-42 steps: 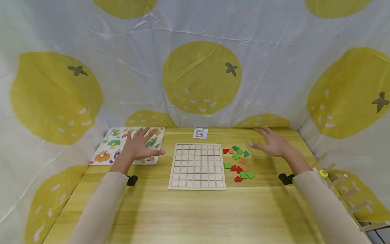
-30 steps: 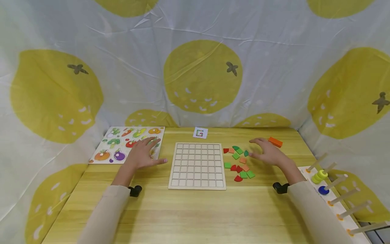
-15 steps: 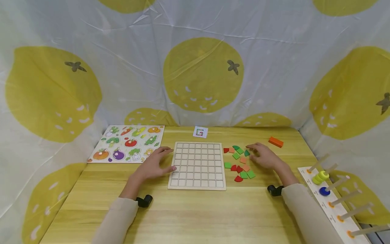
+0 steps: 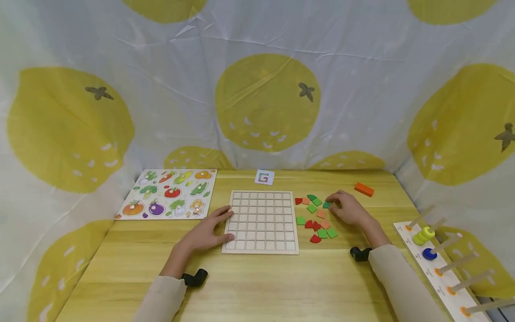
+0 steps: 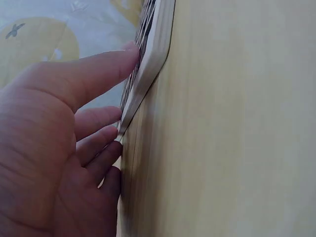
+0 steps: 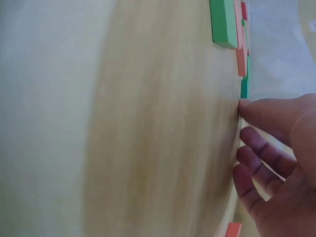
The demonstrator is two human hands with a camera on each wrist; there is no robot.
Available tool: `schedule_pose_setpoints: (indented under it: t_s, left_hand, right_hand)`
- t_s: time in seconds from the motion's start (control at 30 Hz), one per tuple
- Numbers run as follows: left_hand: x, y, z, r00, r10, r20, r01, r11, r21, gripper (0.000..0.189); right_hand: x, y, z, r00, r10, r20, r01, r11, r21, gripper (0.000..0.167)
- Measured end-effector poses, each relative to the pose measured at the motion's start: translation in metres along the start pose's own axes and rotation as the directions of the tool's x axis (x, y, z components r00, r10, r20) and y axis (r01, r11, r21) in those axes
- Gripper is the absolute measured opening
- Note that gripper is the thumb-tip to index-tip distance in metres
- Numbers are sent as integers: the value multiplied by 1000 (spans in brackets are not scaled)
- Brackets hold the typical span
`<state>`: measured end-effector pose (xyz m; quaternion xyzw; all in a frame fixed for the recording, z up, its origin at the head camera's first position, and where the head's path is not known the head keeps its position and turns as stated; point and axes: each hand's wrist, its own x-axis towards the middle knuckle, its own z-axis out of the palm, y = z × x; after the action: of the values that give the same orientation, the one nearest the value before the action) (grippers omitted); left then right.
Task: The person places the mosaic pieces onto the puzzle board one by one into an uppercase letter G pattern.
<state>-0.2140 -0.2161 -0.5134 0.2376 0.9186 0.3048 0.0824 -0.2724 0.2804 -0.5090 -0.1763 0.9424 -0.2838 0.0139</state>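
A pale wooden grid board [image 4: 260, 222] lies flat in the middle of the table. My left hand [image 4: 205, 233] rests along its left edge, thumb and fingers spread; in the left wrist view the thumb lies at the rim of the board [image 5: 159, 42] and the other fingertips sit low beside it. Right of the board are scattered flat tiles: green squares [image 4: 322, 233], orange squares [image 4: 321, 214] and red quarter-rounds [image 4: 315, 239]. My right hand [image 4: 349, 208] reaches to a dark green quarter-round tile [image 4: 326, 205], thumb and forefinger right at it, the other fingers loosely bent.
A small card [image 4: 264, 177] with a coloured G pattern lies behind the board. At the back left is a vegetable puzzle board [image 4: 169, 192]. An orange block [image 4: 364, 189] lies at back right; a pegged counting board [image 4: 442, 273] stands along the right edge.
Both hands have come down from above the table. The left moved rightward to the board's left edge; the right moved left to the dark green tile. The tiles have stayed put.
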Motion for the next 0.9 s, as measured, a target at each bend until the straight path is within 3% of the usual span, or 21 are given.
schedule_pose_setpoints:
  t_s: [0.17,0.53,0.9]
  left_hand:
    - [-4,-2,-1,1000,-10,10,10,1000,-9,88]
    - [-8,0,3,994,-7,105,11,999,-37,116]
    - [-7,-1,3,998,-14,56,17,999,-47,116]
  right_hand:
    - [-1,-2,-1,1000,20,-15,-19,999,31,27]
    - [-7,-17,5,997,50,-53,-46,996,75,29]
    - [0,-40,12,996,66,-58,-60,993,101,30]
